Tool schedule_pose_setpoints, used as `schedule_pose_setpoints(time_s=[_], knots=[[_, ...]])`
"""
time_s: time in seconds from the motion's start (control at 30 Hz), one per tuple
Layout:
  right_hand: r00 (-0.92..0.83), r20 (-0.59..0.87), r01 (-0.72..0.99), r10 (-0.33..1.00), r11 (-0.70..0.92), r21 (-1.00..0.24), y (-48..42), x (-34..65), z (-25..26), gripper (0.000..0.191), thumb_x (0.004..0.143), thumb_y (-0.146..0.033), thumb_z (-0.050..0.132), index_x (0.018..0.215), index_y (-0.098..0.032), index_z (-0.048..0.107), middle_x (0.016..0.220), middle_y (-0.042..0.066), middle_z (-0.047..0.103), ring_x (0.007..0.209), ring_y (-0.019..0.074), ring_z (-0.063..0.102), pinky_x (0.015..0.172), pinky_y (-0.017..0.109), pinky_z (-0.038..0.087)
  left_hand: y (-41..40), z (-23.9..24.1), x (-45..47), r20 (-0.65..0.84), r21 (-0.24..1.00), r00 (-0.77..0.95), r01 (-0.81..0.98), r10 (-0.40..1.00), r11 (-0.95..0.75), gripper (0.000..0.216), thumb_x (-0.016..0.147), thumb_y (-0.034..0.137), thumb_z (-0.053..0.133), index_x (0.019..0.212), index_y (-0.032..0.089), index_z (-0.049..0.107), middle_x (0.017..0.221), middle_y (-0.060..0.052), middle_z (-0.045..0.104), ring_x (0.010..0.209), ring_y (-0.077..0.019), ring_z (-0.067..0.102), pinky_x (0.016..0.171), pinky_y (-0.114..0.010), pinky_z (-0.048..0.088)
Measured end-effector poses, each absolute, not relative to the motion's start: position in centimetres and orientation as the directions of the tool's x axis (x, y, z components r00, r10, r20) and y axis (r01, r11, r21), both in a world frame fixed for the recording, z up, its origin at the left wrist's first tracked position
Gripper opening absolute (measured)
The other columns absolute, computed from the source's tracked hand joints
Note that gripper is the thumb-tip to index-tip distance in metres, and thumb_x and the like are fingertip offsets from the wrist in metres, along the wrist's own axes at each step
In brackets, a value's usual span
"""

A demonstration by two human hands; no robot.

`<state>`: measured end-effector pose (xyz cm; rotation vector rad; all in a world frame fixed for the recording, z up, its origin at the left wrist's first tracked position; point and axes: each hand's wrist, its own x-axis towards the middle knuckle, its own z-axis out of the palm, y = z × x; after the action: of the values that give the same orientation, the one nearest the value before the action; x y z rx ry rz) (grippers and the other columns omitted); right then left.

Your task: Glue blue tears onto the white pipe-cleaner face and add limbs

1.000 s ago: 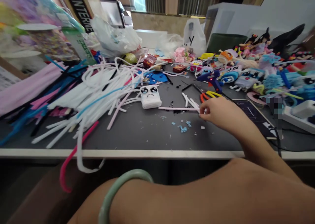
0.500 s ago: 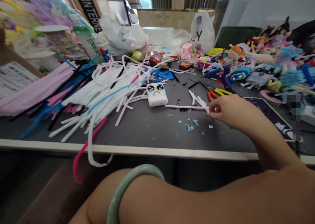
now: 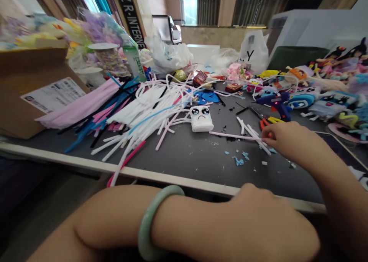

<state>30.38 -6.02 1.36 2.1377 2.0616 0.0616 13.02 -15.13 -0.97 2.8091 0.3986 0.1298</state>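
My right hand point(image 3: 277, 137) is closed over the table, thumb and fingers pinched on the right end of a pale pink pipe cleaner point(image 3: 235, 135). Short white pipe cleaner pieces point(image 3: 254, 133) lie beside those fingertips. To the left stands a white square plush figure point(image 3: 201, 120) with teary eyes and a frown, close to the pink strip's far end. My left hand point(image 3: 276, 223) is low in front of the table edge, a green bangle point(image 3: 148, 219) round its forearm. Its back faces me and its fingers are hidden.
A large heap of white pipe cleaners point(image 3: 149, 104) covers the left side of the table. Beyond my right hand are pliers point(image 3: 274, 120) and a blue glue gun point(image 3: 277, 102) with a red light. Blue scraps point(image 3: 238, 161) lie in front. A cardboard box point(image 3: 37, 97) stands left, finished-looking dolls right.
The view has swung left, so the table appears further right. My left hand now shows more fully at the bottom. My right hand keeps its pinch on the pink strip.
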Motion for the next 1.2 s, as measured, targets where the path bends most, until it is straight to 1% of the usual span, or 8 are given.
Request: schedule_pose_setpoints(time_s=[0.03, 0.17, 0.3, 0.57, 0.77, 0.9, 1.07, 1.2], knots=[[0.035, -0.094, 0.987, 0.995, -0.02, 0.158, -5.6, 29.8, 1.8, 0.022, 0.092, -0.028, 0.054, 0.093, -0.024, 0.076, 0.095, 0.015, 0.073, 0.088, 0.0317, 0.07, 0.068, 0.037, 0.044, -14.4, -0.7, 12.3, 0.062, 0.306, 0.965, 0.226, 0.256, -0.925, 0.008, 0.085, 0.029, 0.067, 0.083, 0.022, 0.069, 0.082, -0.005, 0.074, 0.064, -0.022, 0.067, 0.038, -0.031, 0.034], [-0.009, -0.085, 0.984, 0.996, 0.024, 0.177, -3.3, 27.3, 2.7, 0.029, 0.094, -0.027, 0.05, 0.102, -0.017, 0.076, 0.108, 0.022, 0.071, 0.1, 0.0373, 0.07, 0.078, 0.043, 0.05, -13.7, 0.4, 10.2, 0.054, 0.219, 0.931, 0.341, 0.36, -0.914, 0.011, 0.083, 0.029, 0.07, 0.087, 0.019, 0.069, 0.084, -0.006, 0.073, 0.07, -0.0253, 0.069, 0.039, -0.033, 0.035], [0.006, -0.079, 0.982, 0.997, 0.009, 0.189, -1.0, 25.9, 1.7, 0.031, 0.093, -0.026, 0.056, 0.115, -0.012, 0.073, 0.116, 0.026, 0.069, 0.109, 0.0378, 0.069, 0.083, 0.044, 0.053, -14.4, 1.6, 8.3, -0.145, 0.164, 0.896, 0.441, 0.42, -0.883, 0.012, 0.083, 0.029, 0.07, 0.085, 0.018, 0.068, 0.083, -0.005, 0.072, 0.069, -0.0262, 0.069, 0.043, -0.035, 0.041], [0.084, -0.109, 0.983, 0.99, -0.064, 0.172, 0.6, 26.5, -0.1, 0.034, 0.097, -0.035, 0.064, 0.124, -0.014, 0.064, 0.125, 0.012, 0.067, 0.11, 0.0239, 0.067, 0.094, 0.045, 0.056, -12.4, 3.2, 5.1, -0.347, 0.141, 0.724, 0.669, 0.596, -0.73, 0.016, 0.079, 0.01, 0.051, 0.088, 0.019, 0.061, 0.096, -0.008, 0.073, 0.087, -0.0307, 0.072, 0.066, -0.043, 0.056], [0.102, -0.121, 0.99, 0.987, -0.089, 0.108, 1.0, 27.4, 0.1, 0.033, 0.099, -0.039, 0.063, 0.122, -0.016, 0.064, 0.122, 0.01, 0.067, 0.106, 0.0217, 0.067, 0.091, 0.044, 0.057, -8.8, 3.8, 5.3, -0.292, 0.034, 0.661, 0.729, 0.691, -0.684, 0.019, 0.081, 0.009, 0.043, 0.086, 0.018, 0.059, 0.098, -0.011, 0.072, 0.094, -0.0326, 0.071, 0.074, -0.044, 0.054], [0.093, -0.103, 0.994, 0.99, -0.086, 0.066, 1.3, 28.3, 0.0, 0.032, 0.099, -0.04, 0.062, 0.119, -0.015, 0.065, 0.118, 0.009, 0.068, 0.104, 0.0213, 0.067, 0.091, 0.043, 0.057, -6.1, 4.1, 5.7, -0.203, -0.026, 0.637, 0.756, 0.744, -0.654, 0.02, 0.082, 0.011, 0.043, 0.087, 0.016, 0.061, 0.094, -0.014, 0.07, 0.09, -0.0317, 0.068, 0.071, -0.04, 0.048], [0.038, -0.024, 0.999, 0.999, -0.039, -0.02, 1.6, 28.7, 0.0, 0.026, 0.099, -0.038, 0.06, 0.107, -0.015, 0.068, 0.107, 0.008, 0.071, 0.1, 0.0209, 0.068, 0.09, 0.042, 0.055, -1.6, 4.1, 6.3, -0.073, 0.025, 0.594, 0.804, 0.801, -0.594, 0.015, 0.076, 0.01, 0.049, 0.078, 0.017, 0.062, 0.083, -0.012, 0.066, 0.078, -0.0266, 0.061, 0.064, -0.036, 0.039], [0.008, 0.11, 0.992, 0.994, 0.006, -0.126, 1.7, 28.6, 0.0, 0.02, 0.099, -0.026, 0.052, 0.1, -0.013, 0.067, 0.105, 0.017, 0.072, 0.099, 0.0277, 0.068, 0.084, 0.04, 0.05, 1.8, 4.1, 7.2, 0.014, 0.051, 0.592, 0.805, 0.806, -0.591, 0.013, 0.072, 0.01, 0.051, 0.074, 0.016, 0.062, 0.07, -0.009, 0.058, 0.068, -0.0226, 0.052, 0.062, -0.035, 0.034]])
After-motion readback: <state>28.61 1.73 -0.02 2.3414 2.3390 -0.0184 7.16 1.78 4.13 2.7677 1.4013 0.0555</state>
